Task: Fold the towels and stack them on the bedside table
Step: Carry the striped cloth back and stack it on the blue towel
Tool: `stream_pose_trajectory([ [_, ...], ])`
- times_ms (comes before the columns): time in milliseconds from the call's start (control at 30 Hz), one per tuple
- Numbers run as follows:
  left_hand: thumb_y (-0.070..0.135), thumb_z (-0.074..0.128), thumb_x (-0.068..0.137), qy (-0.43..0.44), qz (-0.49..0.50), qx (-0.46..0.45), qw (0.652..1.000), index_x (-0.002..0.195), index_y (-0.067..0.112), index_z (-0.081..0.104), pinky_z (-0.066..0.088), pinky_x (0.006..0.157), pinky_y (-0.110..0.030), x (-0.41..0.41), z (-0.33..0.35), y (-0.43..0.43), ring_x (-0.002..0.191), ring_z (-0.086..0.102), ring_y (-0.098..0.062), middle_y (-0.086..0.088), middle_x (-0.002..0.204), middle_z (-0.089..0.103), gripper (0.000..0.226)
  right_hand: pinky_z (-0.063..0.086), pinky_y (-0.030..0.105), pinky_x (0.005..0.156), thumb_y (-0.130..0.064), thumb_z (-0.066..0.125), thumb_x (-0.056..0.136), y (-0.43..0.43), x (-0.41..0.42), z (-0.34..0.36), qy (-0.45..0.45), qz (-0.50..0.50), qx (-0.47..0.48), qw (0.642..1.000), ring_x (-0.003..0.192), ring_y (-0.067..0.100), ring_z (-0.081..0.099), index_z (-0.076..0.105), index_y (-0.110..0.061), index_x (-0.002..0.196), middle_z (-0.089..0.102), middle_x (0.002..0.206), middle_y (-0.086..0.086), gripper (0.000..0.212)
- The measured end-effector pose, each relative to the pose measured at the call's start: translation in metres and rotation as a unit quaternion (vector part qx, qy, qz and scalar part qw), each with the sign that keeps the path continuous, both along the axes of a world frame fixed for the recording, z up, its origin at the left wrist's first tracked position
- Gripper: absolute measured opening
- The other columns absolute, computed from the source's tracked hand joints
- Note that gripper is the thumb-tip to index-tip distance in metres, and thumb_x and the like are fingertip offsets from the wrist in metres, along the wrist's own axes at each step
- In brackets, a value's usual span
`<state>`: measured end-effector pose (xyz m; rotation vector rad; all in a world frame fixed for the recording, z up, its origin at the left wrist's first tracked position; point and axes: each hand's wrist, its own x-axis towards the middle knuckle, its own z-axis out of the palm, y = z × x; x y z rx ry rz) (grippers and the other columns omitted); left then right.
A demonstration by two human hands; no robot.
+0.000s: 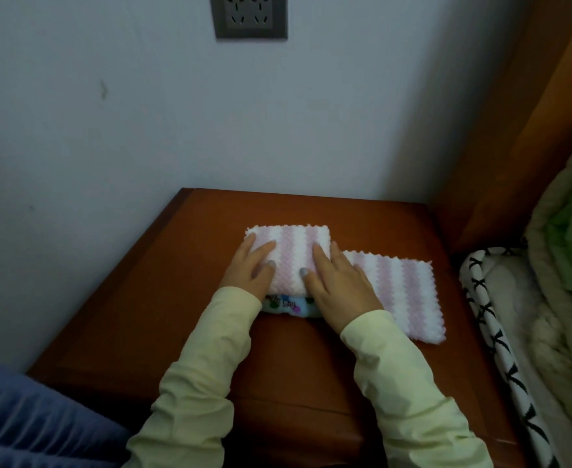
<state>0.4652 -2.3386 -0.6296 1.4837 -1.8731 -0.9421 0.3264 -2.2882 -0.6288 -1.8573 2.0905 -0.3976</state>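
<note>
**Both hands flat on the folded striped towel**

A folded pink-and-white striped towel [289, 256] lies on the brown wooden counter [203, 332], a little back from the middle and toward the far edge. The person's left hand [252, 268] rests on its left part, and the right hand [336, 282] on its right part. Both hands lie palm down with the fingers stretched out and spread, pressing on the cloth rather than gripping it; neither closes around anything. Pale yellow sleeves [207, 376] cover both arms to the wrists.

Under the near edge of this towel, a light blue printed towel [284, 307] peeks out between the two wrists; only a narrow strip of it shows, so how it is folded cannot be told.

A second pink-and-white striped towel [409, 295] lies flat toward the right edge of the counter, at a slight angle. Its left end runs under the right hand and touches the folded towel.

Behind the far edge of the counter stands a pale wall with a grey socket plate [249, 15]. Past the right edge lie a black-and-white patterned cloth [490, 332] and cream and green bedding [568, 251]. Blue fabric [31, 420] fills the near left corner of the view.
</note>
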Motion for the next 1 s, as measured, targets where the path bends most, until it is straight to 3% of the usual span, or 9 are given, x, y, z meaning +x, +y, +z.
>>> stream_pose_trajectory([
  [100,0.013,0.037,0.097,0.086,0.051,0.031,0.995,0.134,0.022,0.044,0.019,0.113,-0.030,0.000,0.008,0.002,0.143,0.014,-0.016,0.007,0.156,0.013,0.039,0.003,0.037,0.118,-0.042,0.020,0.099,0.001,-0.001,0.001,0.003,0.010,-0.018,1.000,0.146,0.018,0.002,0.003,-0.026,0.148,-0.005,0.159,0.003,0.055],
  [233,0.009,0.037,0.096,0.013,0.008,0.021,1.000,0.139,0.019,0.038,0.019,0.114,-0.029,0.000,0.003,0.000,0.143,0.016,-0.019,-0.001,0.156,0.015,0.044,0.006,0.039,0.118,-0.043,0.022,0.098,0.002,-0.004,-0.002,-0.013,0.012,0.001,1.000,0.146,0.019,0.010,0.006,-0.026,0.148,0.004,0.159,0.002,0.055],
  [367,0.016,0.042,0.095,0.001,0.045,-0.016,0.999,0.140,0.020,0.036,0.017,0.116,-0.033,-0.002,0.005,0.001,0.144,0.015,-0.020,-0.001,0.156,0.014,0.045,0.030,0.030,0.110,-0.034,0.035,0.097,0.016,-0.016,0.010,-0.167,-0.084,-0.137,0.973,0.133,0.016,0.038,0.031,-0.027,0.142,0.039,0.147,-0.002,0.046],
  [433,0.029,0.047,0.091,-0.032,0.049,-0.111,0.992,0.135,0.020,0.044,0.019,0.116,-0.042,-0.006,0.010,0.009,0.143,0.021,-0.025,-0.005,0.153,0.023,0.046,0.032,0.024,0.100,-0.026,0.043,0.096,0.026,-0.031,0.017,-0.226,-0.174,-0.187,0.940,0.126,0.016,0.046,0.043,-0.026,0.135,0.050,0.138,-0.002,0.040],
  [533,0.040,0.050,0.071,-0.177,-0.068,-0.338,0.922,0.105,0.020,0.068,0.027,0.100,-0.057,-0.021,0.011,0.024,0.128,0.045,-0.036,-0.013,0.130,0.057,0.044,0.035,0.029,0.096,-0.018,0.048,0.093,0.038,-0.063,0.017,-0.246,-0.263,-0.204,0.910,0.120,0.022,0.050,0.051,-0.017,0.129,0.056,0.131,0.005,0.036],
  [600,0.043,0.059,0.062,-0.254,-0.175,-0.362,0.880,0.094,0.028,0.070,0.034,0.097,-0.062,-0.037,0.011,0.036,0.125,0.048,-0.036,-0.010,0.125,0.061,0.037,0.038,0.034,0.098,-0.017,0.048,0.092,0.045,-0.077,0.015,-0.257,-0.297,-0.180,0.902,0.118,0.026,0.051,0.050,-0.015,0.128,0.057,0.129,0.009,0.036],
  [667,0.043,0.064,0.068,-0.311,-0.254,-0.311,0.861,0.109,0.034,0.063,0.017,0.109,-0.065,-0.053,0.014,0.047,0.140,0.025,-0.033,-0.008,0.146,0.039,0.042,0.039,0.038,0.100,-0.018,0.049,0.091,0.053,-0.085,0.013,-0.248,-0.320,-0.152,0.902,0.117,0.028,0.051,0.049,-0.014,0.129,0.056,0.129,0.011,0.039],
  [767,0.039,0.055,0.083,-0.357,-0.257,-0.249,0.863,0.131,0.038,0.041,-0.022,0.107,-0.041,-0.065,0.005,0.053,0.143,-0.021,-0.019,0.004,0.157,-0.009,0.050,0.040,0.038,0.098,-0.019,0.049,0.090,0.062,-0.093,0.012,-0.231,-0.339,-0.117,0.904,0.115,0.029,0.052,0.046,-0.013,0.132,0.056,0.128,0.011,0.042],
  [1000,0.027,0.048,0.086,-0.339,-0.200,-0.252,0.884,0.122,0.029,0.053,-0.019,0.105,-0.038,-0.071,-0.002,0.053,0.146,-0.006,-0.018,0.001,0.156,0.013,0.036,0.043,0.042,0.097,-0.029,0.048,0.091,0.067,-0.092,0.012,-0.151,-0.323,-0.035,0.934,0.113,0.035,0.053,0.038,-0.014,0.137,0.057,0.124,0.017,0.050],
])
